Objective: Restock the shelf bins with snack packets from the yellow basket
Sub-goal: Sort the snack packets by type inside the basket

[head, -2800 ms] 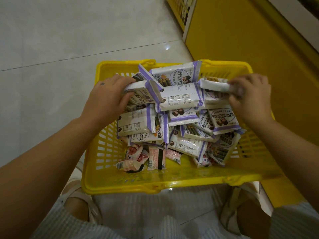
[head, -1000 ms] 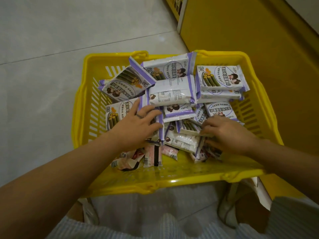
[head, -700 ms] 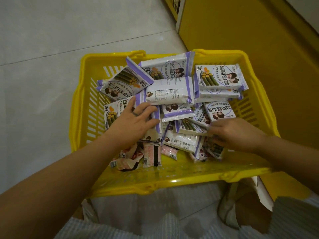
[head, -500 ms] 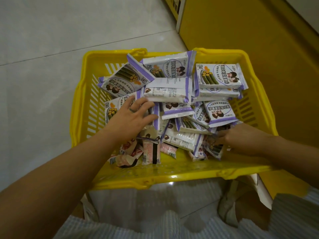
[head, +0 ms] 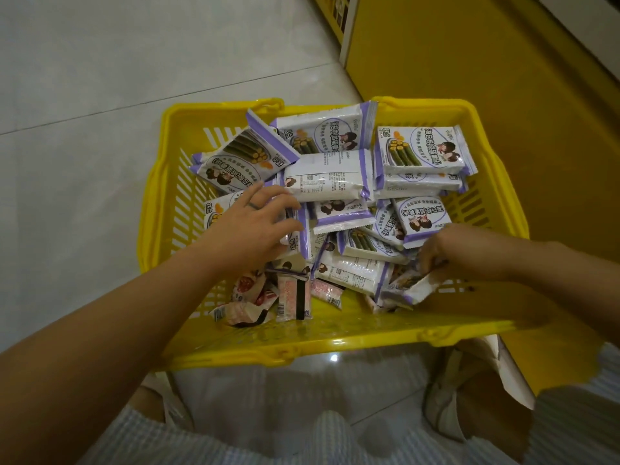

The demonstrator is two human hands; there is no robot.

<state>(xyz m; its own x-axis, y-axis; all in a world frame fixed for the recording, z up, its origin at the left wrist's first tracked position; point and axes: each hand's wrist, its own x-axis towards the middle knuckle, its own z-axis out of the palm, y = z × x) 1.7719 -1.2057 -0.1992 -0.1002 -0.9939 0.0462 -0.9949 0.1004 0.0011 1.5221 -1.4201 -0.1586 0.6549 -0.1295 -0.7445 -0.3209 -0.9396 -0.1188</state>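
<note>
While a yellow basket [head: 235, 350] stood on the pale tiled floor [head: 100, 95], a person's two bare hands were down inside it among the stock. Purple-and-white snack packets [head: 330, 176] filled the basket from its 12 o'clock wall to about the middle and across to the 3 o'clock side. They lay overlapped at all angles, some face up and some showing the printed back. The left hand [head: 248, 229], with a ring [head: 253, 205] on one finger, lay at the 9 o'clock side of the heap. Its fingers were straight and spread, resting flat on the packets and gripping none. The right hand [head: 446, 253], at the 4 o'clock corner, had its fingers curled around one purple-edged packet [head: 417, 288], whose end stuck out below the knuckles close to the basket's near wall. Smaller pink-and-white packets [head: 292, 297] lay on the basket floor at 6 to 7 o'clock, just beside the left wrist. A yellow panel [head: 469, 95] rose beyond the basket from 1 to 3 o'clock, and striped clothing [head: 302, 441] filled the lower edge of the view.
</note>
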